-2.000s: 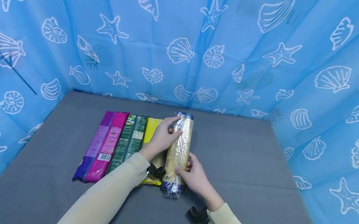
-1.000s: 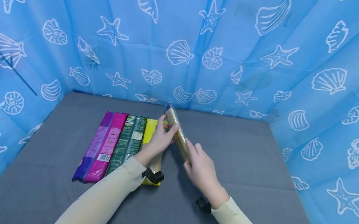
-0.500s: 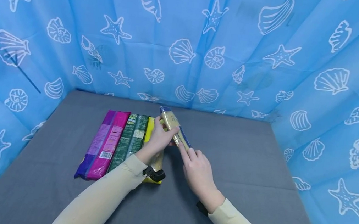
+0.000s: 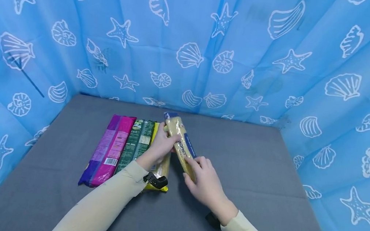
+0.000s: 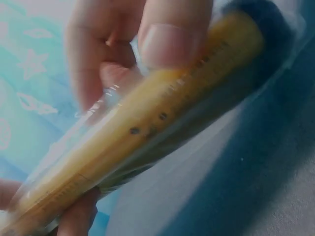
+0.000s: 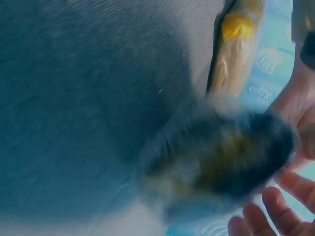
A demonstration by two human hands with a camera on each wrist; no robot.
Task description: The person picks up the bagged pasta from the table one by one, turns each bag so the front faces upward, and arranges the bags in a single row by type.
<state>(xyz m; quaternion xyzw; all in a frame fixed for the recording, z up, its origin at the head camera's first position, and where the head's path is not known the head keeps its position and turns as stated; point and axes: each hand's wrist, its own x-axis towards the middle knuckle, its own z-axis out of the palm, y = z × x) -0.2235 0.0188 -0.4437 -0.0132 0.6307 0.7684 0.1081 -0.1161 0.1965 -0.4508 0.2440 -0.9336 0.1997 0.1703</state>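
Note:
A clear plastic pack of spaghetti [image 4: 182,141] with blue ends and a blue strip is held tilted above the table, its far end leaning left. My left hand [image 4: 162,143] grips it near the far end, thumb on top. My right hand [image 4: 206,183] holds the near end between thumb and fingers. The left wrist view shows the spaghetti pack [image 5: 147,113] running diagonally under the left thumb. In the right wrist view its near end is blurred. Beneath my left forearm lies a yellow-ended pasta pack [image 4: 162,170], partly hidden.
A green pasta pack [image 4: 136,140] and a pink-purple pack [image 4: 110,153] lie side by side to the left of the yellow one. The grey table [image 4: 249,172] extends to the right. A blue shell-print curtain [image 4: 188,82] borders the back and sides.
The spaghetti pack, earlier flat beside the yellow one, has been lifted and tilted. It has turned over, from its narrow edge to its printed face. Both hands have stayed on it.

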